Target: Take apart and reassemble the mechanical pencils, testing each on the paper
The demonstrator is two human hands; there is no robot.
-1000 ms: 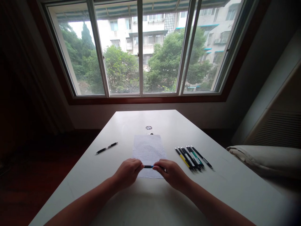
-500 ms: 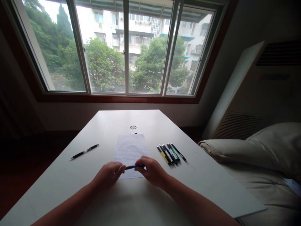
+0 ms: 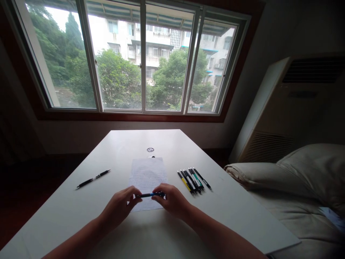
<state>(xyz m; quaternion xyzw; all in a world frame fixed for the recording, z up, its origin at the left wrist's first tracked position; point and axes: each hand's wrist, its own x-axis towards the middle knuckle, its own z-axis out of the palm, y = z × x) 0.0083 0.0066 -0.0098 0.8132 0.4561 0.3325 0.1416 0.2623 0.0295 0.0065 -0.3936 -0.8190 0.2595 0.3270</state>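
Observation:
Both hands hold one dark blue pen [image 3: 147,195] level above the near edge of a lined sheet of paper [image 3: 147,176]. My left hand [image 3: 120,206] pinches the pen's left end. My right hand [image 3: 172,201] pinches its right end, fingers closed. Several pens [image 3: 193,181] lie side by side just right of the paper. A single black pen [image 3: 93,178] lies apart on the left of the white table [image 3: 81,212].
A small round dark mark [image 3: 150,149] sits on the table beyond the paper. A cushion or bedding [image 3: 291,180] lies right of the table, with a tall white unit [image 3: 285,108] behind it. A wide window [image 3: 134,61] fills the far wall.
The view has swung to the right, so the table now sits further left in the picture. My hands have drawn slightly apart, showing more of the pen between them.

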